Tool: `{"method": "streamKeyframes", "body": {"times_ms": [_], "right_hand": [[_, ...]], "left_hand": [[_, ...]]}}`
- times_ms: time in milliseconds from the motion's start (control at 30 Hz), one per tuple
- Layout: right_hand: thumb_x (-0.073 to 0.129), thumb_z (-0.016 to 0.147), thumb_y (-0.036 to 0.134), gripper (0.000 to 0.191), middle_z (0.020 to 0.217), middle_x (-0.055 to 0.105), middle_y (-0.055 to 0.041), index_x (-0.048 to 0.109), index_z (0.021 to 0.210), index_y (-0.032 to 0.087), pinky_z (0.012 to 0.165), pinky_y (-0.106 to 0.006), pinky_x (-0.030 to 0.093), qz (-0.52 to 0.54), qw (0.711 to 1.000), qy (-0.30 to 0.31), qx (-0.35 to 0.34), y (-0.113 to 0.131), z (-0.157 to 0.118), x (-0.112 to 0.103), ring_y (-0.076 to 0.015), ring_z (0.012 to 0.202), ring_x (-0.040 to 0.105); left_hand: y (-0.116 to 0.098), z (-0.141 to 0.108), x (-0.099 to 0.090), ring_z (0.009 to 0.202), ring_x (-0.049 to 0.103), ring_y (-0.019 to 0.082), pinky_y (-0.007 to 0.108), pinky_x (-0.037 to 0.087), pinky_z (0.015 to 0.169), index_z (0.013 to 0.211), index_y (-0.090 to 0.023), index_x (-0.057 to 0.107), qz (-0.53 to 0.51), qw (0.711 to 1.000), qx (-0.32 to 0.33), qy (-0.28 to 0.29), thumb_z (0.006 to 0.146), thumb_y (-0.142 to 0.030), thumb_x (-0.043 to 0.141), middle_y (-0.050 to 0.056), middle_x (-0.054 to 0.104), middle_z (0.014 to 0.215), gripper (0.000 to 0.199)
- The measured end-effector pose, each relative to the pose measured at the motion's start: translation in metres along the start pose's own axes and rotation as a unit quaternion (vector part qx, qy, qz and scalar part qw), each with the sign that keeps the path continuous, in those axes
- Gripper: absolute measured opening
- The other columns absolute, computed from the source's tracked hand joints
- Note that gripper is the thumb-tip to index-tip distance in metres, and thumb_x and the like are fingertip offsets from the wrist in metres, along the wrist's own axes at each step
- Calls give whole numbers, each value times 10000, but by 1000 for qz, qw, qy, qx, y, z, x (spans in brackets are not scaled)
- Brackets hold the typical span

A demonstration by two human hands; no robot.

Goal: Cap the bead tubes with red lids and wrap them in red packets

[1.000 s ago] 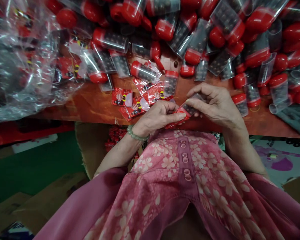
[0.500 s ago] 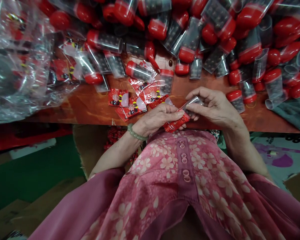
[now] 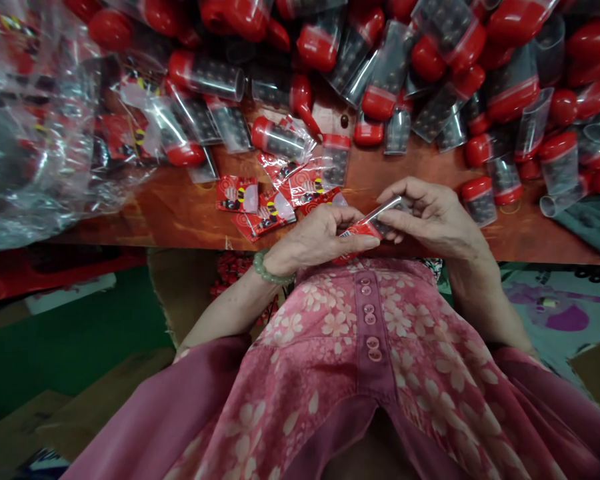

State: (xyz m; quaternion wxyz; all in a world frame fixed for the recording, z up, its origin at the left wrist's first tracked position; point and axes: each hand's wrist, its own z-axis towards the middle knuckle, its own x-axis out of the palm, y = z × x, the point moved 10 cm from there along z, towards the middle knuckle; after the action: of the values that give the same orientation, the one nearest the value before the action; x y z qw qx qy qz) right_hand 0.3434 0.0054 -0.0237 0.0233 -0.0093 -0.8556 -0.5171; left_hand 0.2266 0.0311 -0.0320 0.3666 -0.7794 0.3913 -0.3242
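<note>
In front of my waist, at the table's near edge, both hands hold a small red printed plastic packet [image 3: 366,227]. My left hand [image 3: 323,233] is closed on its red end, thumb lying along the top. The fingers of my right hand [image 3: 433,215] pinch the clear, shiny end [image 3: 389,208], where something dark shows through. Whether that clear part is a separate tube, I cannot tell. Just left of the hands lie several flat red packets [image 3: 273,212] with a bee print. Behind these is a clear tube of dark balls with a red cap [image 3: 283,141].
Many red-capped clear tubes [image 3: 387,73] are heaped across the back and right of the reddish-brown table [image 3: 185,213]. A large clear plastic bag [image 3: 45,153] with red packets covers the left. One dark ball [image 3: 345,121] lies loose. A cardboard box [image 3: 180,293] stands below the edge.
My left hand has slid slightly rightward along the packet, and its thumb now covers more of the red end. The packet is tilted a little differently. My right hand keeps its pinch.
</note>
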Motion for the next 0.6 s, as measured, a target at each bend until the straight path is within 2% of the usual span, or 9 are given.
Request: {"method": "streamKeyframes", "body": {"times_ms": [100, 233, 333, 433, 533, 600], "right_hand": [[807, 809, 562, 377, 679, 687, 37, 644, 927, 243, 505, -276, 549, -19, 1000, 1, -9, -2, 0, 2, -133, 540, 632], [816, 825, 508, 346, 653, 659, 43, 643, 925, 226, 483, -236, 491, -7, 1000, 1, -21, 0, -3, 4, -113, 534, 604], [816, 835, 445, 295, 649, 646, 49, 650, 927, 218, 482, -221, 465, 3, 1000, 5, -26, 3, -4, 5, -99, 532, 575], [806, 835, 397, 255, 665, 658, 48, 648, 924, 217, 494, -223, 472, 15, 1000, 13, -20, 1, -4, 6, -98, 540, 574], [778, 845, 361, 210, 667, 656, 50, 655, 922, 209, 497, -220, 460, 7, 1000, 11, -19, -2, -4, 6, -96, 547, 567], [768, 849, 350, 194, 692, 658, 41, 689, 936, 196, 522, -220, 454, -35, 999, -4, -36, 1, -5, 4, -96, 581, 571]], "left_hand": [[11, 1, 0, 625, 606, 101, 225, 472, 606, 806, -119, 737, -45, 999, -24, -14, 765, -510, 844, 32, 723, 734, 407], [26, 1, 13, 654, 677, 134, 254, 541, 667, 766, -118, 740, -185, 979, -88, 12, 661, -542, 914, 56, 751, 735, 470], [27, 0, 21, 702, 713, 145, 263, 565, 734, 793, -116, 749, -222, 969, -104, 37, 650, -567, 917, 62, 769, 758, 502], [24, 1, 22, 721, 706, 141, 262, 557, 747, 806, -118, 740, -205, 974, -89, 36, 676, -567, 898, 62, 769, 779, 494], [22, 3, 16, 686, 653, 126, 249, 516, 683, 783, -127, 721, -136, 989, -61, 1, 717, -535, 862, 36, 729, 746, 436], [19, 5, 11, 635, 585, 102, 235, 456, 625, 778, -128, 714, -72, 996, -43, -28, 754, -494, 819, 12, 686, 708, 381]]}}
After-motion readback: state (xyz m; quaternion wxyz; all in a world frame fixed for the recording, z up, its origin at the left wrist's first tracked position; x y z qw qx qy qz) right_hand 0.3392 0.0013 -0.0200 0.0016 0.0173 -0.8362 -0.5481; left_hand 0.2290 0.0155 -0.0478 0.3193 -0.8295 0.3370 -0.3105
